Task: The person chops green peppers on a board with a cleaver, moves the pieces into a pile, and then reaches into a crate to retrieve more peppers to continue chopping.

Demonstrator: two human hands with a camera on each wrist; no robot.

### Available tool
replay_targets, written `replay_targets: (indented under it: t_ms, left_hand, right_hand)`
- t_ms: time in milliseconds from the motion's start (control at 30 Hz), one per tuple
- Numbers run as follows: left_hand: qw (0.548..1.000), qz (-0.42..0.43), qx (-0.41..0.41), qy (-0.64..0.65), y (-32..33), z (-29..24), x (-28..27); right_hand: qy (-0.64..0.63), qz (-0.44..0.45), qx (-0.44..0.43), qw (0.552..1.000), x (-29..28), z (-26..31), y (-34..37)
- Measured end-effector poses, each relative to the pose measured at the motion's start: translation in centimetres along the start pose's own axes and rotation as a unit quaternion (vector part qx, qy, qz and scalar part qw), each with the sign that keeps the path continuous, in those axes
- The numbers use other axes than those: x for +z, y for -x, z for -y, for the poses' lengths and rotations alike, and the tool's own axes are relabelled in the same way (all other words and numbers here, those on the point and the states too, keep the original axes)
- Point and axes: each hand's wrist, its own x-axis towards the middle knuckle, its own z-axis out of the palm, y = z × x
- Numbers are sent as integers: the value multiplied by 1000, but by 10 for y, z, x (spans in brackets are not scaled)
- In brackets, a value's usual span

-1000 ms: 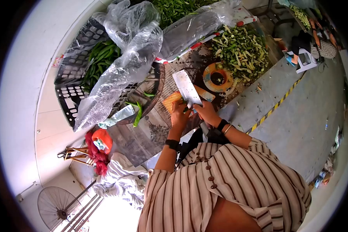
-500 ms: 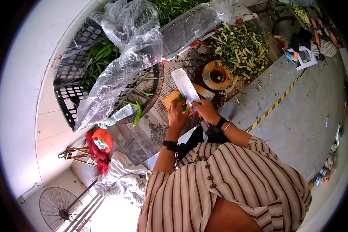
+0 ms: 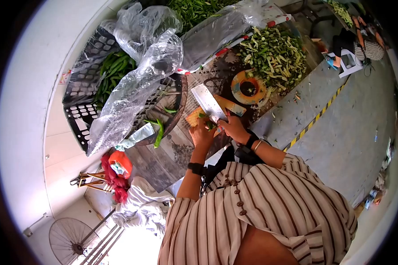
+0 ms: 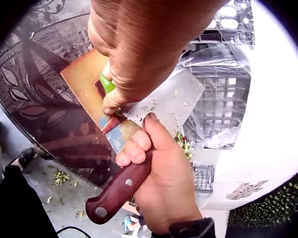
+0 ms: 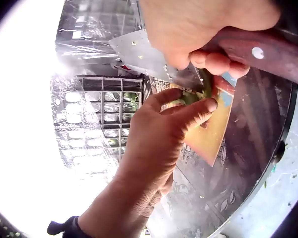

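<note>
Our left hand (image 3: 202, 134) pinches a green chili pepper (image 4: 107, 83) over the orange board (image 4: 82, 74); our right hand (image 3: 235, 129) grips the cleaver (image 3: 208, 102) close by. If the pepper slipped, its blade could nick our fingertips.

Off to the sides
A round fan (image 3: 75, 243), crumpled pale cloth (image 3: 141, 206); yellow-black tape (image 3: 317, 116) crosses the grey floor (image 3: 340, 148).
</note>
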Motion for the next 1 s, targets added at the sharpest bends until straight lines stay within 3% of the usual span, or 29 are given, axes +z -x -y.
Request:
replay_targets:
  t_ms: [133,200,533,600,633,700,867,1000]
  left_hand:
    - [1000,10,-4,17,-3,5,3]
    - [1000,8,-2,15,-4,5,3]
    - [999,8,16,50,-11,-2,-1]
    - [998,10,8,60,-11,-6,-3]
    - [997,11,0,70,-11,-8,-4]
    - [998,13,-6,66,-10,-11,-5]
    - [998,-4,14,63,-10,-3,4]
    - [998,27,-20,60,-7,-5,8]
  right_hand:
    - [12,-10,-23,1000,2,-9,-5]
    - [104,-48,-116,987,3,-14,-8]
    - [143,-28,-131,981,-7,-16,-12]
    - [194,-90,-195,957,-4,-28,-19]
    - [194,-90,-195,957,-6,-25,-18]
    - [227,-30,-81,970,-11,-17,-14]
    - [177,-21,-83,980,-10,-40,-27]
    - [154,-21,-87,984,-11,-24,-21]
